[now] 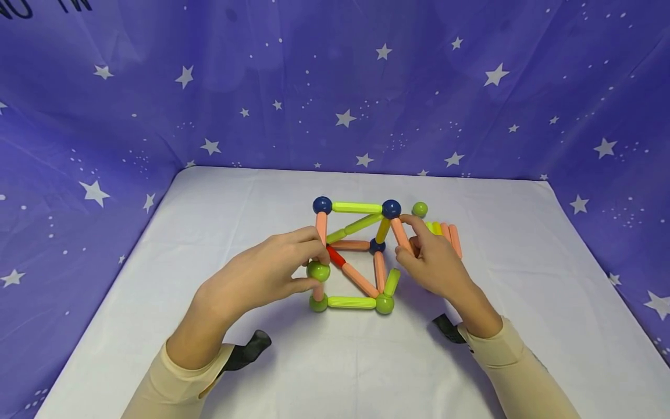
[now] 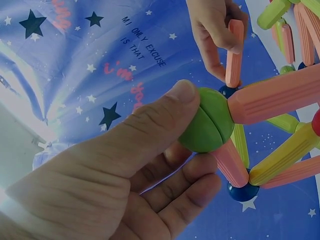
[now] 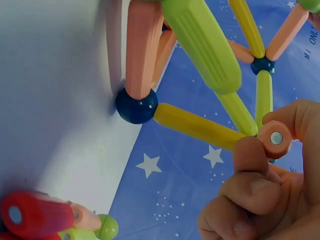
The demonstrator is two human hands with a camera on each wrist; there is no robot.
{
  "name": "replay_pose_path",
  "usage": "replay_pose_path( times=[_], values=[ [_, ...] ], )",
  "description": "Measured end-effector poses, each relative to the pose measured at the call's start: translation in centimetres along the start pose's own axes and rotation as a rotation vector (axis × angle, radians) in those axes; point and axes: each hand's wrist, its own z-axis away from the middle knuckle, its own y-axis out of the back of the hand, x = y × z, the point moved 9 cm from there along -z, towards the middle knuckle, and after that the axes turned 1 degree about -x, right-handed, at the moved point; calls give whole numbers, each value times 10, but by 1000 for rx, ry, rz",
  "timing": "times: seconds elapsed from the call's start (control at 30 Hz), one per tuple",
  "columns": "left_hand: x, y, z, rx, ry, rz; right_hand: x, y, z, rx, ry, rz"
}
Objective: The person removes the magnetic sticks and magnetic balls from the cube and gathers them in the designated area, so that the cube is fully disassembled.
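Observation:
A frame of coloured sticks and balls stands on the white table. My left hand [image 1: 262, 270] pinches a green ball [image 2: 206, 120] between thumb and fingers at the frame's left side; a pink stick [image 2: 275, 95] meets that ball. With thumb and forefinger my right hand [image 1: 437, 259] holds another pink stick [image 1: 401, 235], its far end at the upper right dark blue ball [image 1: 391, 209]. In the right wrist view that stick's magnet end [image 3: 276, 138] faces the camera. A light green stick [image 1: 357, 207] joins the two upper blue balls.
Right of the frame, several loose sticks [image 1: 454, 240] lie side by side, partly behind my right hand. A loose green ball [image 1: 420, 209] rests behind them. A purple star-printed cloth [image 1: 345, 87] hangs around the white table [image 1: 209, 192].

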Motion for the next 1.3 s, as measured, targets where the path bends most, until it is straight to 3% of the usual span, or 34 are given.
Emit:
replay_pose_path(
  times=[0.37,0.53,0.63,0.8,0.93,1.13,1.3],
  values=[
    [0,0,0,2,0,2,7,3,0,-68,-32,-49],
    [-1,0,0,3,2,5,19,7,-1,-103,-89,-114],
    [-1,0,1,4,5,6,36,20,-2,-104,-151,-123],
    [-1,0,1,4,13,-12,81,46,4,-92,-322,-32],
    [0,0,1,-2,24,-26,116,56,9,-110,-417,28],
    [1,0,0,0,27,-44,156,43,13,-221,-516,113],
    [1,0,0,-2,30,-47,170,29,11,-268,-522,128]
  ],
)
